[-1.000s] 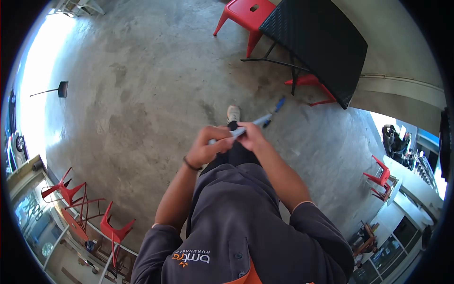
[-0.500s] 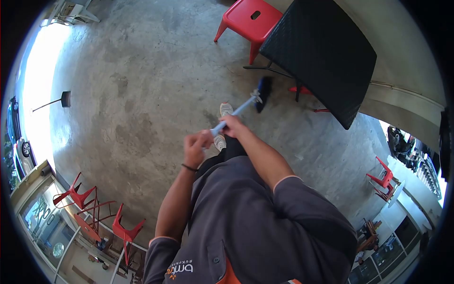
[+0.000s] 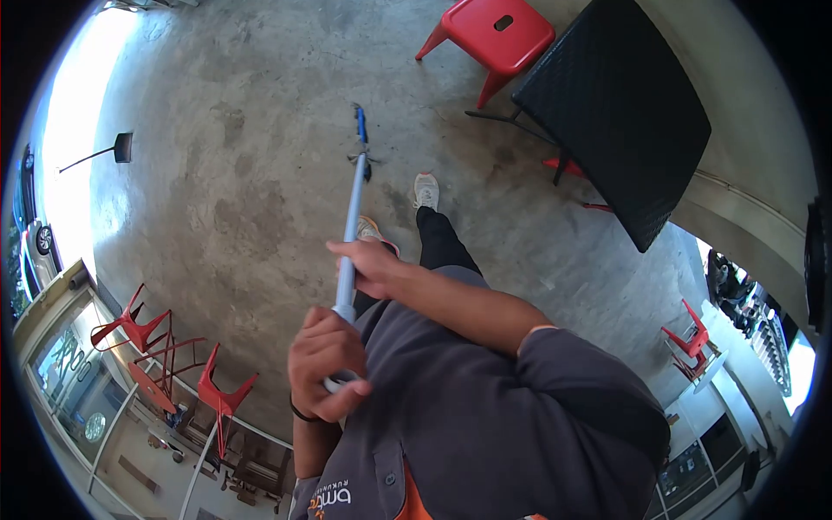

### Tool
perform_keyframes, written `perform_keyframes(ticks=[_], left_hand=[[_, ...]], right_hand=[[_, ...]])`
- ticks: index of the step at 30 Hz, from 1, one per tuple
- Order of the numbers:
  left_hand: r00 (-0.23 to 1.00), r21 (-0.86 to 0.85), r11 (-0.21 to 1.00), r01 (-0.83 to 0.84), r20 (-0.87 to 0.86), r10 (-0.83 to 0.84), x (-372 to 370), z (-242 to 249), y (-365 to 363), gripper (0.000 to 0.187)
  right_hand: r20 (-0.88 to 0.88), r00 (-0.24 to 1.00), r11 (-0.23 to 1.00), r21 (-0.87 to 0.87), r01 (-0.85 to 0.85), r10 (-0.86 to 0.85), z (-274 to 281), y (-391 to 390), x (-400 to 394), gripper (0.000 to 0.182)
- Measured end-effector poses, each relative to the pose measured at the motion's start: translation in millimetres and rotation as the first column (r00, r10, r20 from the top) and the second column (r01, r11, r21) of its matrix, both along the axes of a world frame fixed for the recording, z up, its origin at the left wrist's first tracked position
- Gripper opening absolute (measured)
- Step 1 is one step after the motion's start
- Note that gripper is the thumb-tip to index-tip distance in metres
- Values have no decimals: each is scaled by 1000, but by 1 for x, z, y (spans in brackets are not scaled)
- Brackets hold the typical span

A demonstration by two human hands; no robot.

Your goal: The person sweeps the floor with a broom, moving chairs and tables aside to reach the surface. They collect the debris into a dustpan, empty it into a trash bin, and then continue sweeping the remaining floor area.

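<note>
A broom with a pale blue-grey handle (image 3: 354, 204) reaches from my body out to the floor. Its narrow blue head (image 3: 360, 126), with dark bristles, is down on the concrete ahead of my feet. Near the handle's top end, my left hand (image 3: 328, 360) is closed around it, a dark band on the wrist. Further down the shaft, my right hand (image 3: 371, 267) grips it with the thumb along the side. Its fingers are partly hidden. My light-coloured shoes (image 3: 425, 191) stand to the right of the broom head and beside the handle.
A black table (image 3: 620, 121) and a red stool (image 3: 503, 35) stand at the upper right. Far left on the floor is a long-handled dustpan (image 3: 123, 147). Red chairs (image 3: 224, 394) line the lower left by glass panels; another red chair (image 3: 689, 334) is at the right.
The broom head has swung left across the floor, away from the table. Both hands have come left and closer to my body, still on the handle. My feet have shifted apart.
</note>
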State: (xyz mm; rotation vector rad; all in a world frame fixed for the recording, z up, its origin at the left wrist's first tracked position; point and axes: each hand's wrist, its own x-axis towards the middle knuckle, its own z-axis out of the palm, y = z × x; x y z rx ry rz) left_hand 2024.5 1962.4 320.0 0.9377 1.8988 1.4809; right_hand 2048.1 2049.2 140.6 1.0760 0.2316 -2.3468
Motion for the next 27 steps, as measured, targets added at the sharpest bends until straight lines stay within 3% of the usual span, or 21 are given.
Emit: perform_keyframes(ticks=[2,6,8,10,13,16,19,21,24,27], left_hand=[[970,4,970,243,-8,-242,4,8,13,28],[843,105,844,527,67,-534,31,-13,19,27],[763,128,770,625,105,-637,45,-23,9,27],[641,-8,642,767,53,-766,60,-32,-5,32],[499,-131,494,860,6,-867,102,-60,-37,41],[528,-46,527,849,125,-840,134,-89,-78,51],[618,-36,716,697,536,-575,137,-147,-108,65],[783,-455,673,583,536,-316,131,-209,-138,77],[880,-821,319,474,437,-186,143,-312,-207,89],[841,-852,-133,507,523,-143,159,-335,-245,100]], right_hand=[[121,989,997,0,81,-80,11,19,35,21],[305,911,947,-73,314,-279,1,39,106,14],[292,845,861,-113,496,-449,-22,37,147,14],[214,825,834,-70,547,-523,-41,34,181,16],[410,759,856,348,382,-506,-21,9,205,19],[356,785,825,466,321,-507,-34,-33,260,16],[382,816,705,707,45,-434,-28,-62,285,18],[419,821,605,787,-117,-387,-40,-71,301,23],[428,843,521,825,-219,-324,-61,-67,311,23],[569,768,434,795,-424,-294,-93,-47,296,25]])
